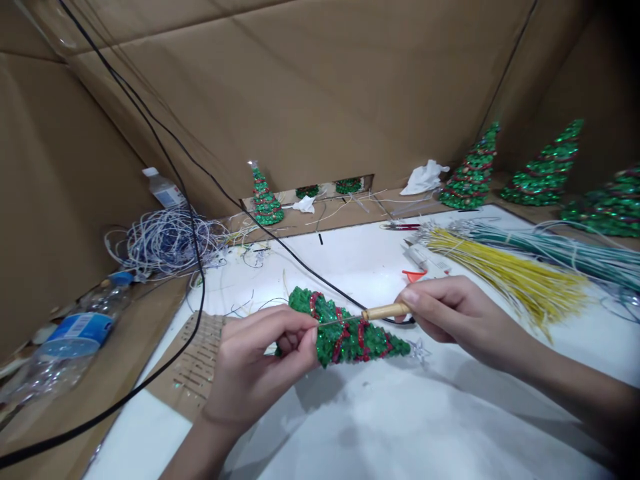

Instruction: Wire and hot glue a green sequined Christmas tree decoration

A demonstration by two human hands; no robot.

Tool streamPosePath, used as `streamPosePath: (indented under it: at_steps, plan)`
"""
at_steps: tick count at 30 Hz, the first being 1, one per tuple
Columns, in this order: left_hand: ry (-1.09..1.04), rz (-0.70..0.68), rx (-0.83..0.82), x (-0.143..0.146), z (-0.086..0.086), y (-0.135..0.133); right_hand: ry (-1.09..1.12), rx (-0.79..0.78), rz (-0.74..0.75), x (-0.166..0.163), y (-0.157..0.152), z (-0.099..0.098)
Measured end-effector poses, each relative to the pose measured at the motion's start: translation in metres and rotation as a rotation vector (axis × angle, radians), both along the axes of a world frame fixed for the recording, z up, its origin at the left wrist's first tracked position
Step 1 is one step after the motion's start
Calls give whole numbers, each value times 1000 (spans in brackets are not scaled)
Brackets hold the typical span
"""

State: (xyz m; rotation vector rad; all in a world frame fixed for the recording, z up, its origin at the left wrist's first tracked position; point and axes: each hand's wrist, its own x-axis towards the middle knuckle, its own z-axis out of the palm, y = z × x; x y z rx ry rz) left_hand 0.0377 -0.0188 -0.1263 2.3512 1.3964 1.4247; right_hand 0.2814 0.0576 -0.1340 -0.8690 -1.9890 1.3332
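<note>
My right hand grips the short wooden handle of an awl, and its thin metal shaft points left. My left hand is closed in a pinch where the shaft's tip ends; whatever else its fingers hold is hidden. Just behind the shaft, a small green tinsel Christmas tree with red glittery garland lies on its side, its silver star towards the right. The left fingers cover part of its base, and I cannot tell whether they touch it.
A black cable hangs across the view. Wire bundles, yellow and green, lie right, near red-handled pliers. Cardboard with dark strips, tangled wire and a plastic bottle are left. Finished-looking trees stand behind.
</note>
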Motion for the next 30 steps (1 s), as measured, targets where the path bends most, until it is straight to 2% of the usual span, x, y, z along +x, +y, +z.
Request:
streamPosePath:
  at_steps: [9,23,30]
  plan:
    - [-21,-4,-17,0,1,-1,21,-37,-8,0,2,0]
    - [-106,-54,-55,2,0,-1,100,-302,-10,0,7,-6]
    - [-178,-15,-104,0,-2,-2,18,-95,-67,1,-2,0]
